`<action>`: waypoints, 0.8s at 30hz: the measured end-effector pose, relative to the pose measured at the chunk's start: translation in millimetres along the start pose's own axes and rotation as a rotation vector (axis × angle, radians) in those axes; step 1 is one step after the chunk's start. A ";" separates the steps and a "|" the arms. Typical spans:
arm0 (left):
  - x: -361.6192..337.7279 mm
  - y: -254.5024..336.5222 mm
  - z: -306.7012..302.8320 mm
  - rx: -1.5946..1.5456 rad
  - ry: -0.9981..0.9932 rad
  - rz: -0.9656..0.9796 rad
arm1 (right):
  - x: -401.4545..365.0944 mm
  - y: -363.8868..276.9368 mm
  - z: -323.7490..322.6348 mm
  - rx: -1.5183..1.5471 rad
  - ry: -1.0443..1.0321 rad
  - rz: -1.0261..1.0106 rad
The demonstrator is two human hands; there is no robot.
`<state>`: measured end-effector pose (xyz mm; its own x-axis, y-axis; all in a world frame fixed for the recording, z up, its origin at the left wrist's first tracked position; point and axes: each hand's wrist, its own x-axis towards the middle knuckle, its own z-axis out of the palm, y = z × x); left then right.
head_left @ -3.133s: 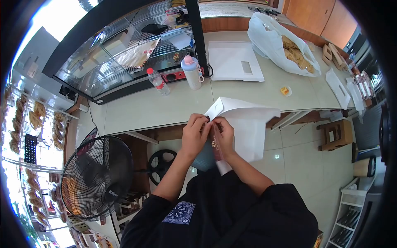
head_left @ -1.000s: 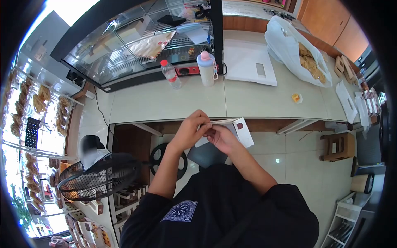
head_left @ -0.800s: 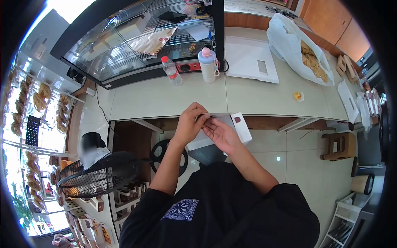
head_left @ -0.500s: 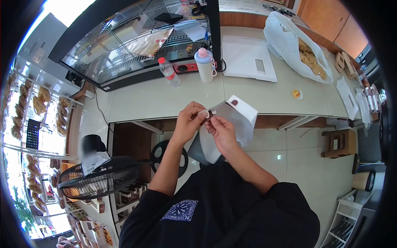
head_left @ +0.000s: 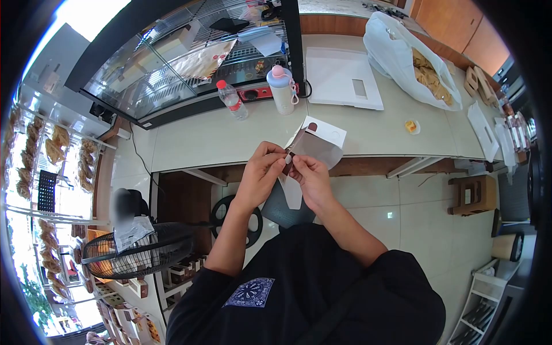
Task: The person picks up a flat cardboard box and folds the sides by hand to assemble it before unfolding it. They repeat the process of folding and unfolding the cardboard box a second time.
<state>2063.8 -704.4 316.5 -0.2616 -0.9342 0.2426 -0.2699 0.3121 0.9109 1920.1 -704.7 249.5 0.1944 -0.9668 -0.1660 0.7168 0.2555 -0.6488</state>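
A white and brown carton (head_left: 325, 150), partly folded, is held up at the counter's front edge. My left hand (head_left: 263, 172) pinches its brown edge from the left, the thumb bent inward. From the right, my right hand (head_left: 311, 179) grips the same edge, its fingertips almost touching those of my left hand. A white flap hangs down between the hands. The fingers partly hide the spot where they meet. Behind the carton, on the counter (head_left: 201, 135), stand a water bottle (head_left: 233, 102) with a red cap and a cream flask (head_left: 282, 92) with a pink lid.
A glass display case (head_left: 190, 63) stands at the back left. Further right are a white board (head_left: 339, 75), a white plastic bag (head_left: 397, 60) and a small pastry (head_left: 411, 126). A black fan (head_left: 141, 250) stands at the left, beside a grey stool (head_left: 287, 210).
The carton has turned and shifted left and up, and its sides now stand more folded. Both hands stay pinched on its edge, with my right hand slightly further right.
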 end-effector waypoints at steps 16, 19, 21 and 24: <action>0.3 8.6 2.9 0.020 0.105 0.097 | -7.9 -1.8 18.2 -0.072 0.003 -0.166; -1.3 9.7 0.4 -0.045 0.141 0.058 | -8.0 -8.9 22.3 -0.116 -0.004 -0.173; -4.1 9.0 5.0 -0.110 0.173 -0.002 | -5.5 -11.7 22.7 -0.131 -0.018 -0.175; -3.8 -0.5 10.2 -0.049 0.177 0.049 | -2.6 -14.7 19.0 -0.165 -0.046 -0.170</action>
<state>2055.4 -699.3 311.7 -0.1055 -0.9351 0.3383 -0.2138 0.3535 0.9107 1921.8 -705.7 273.6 0.1133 -0.9935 -0.0128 0.6234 0.0812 -0.7777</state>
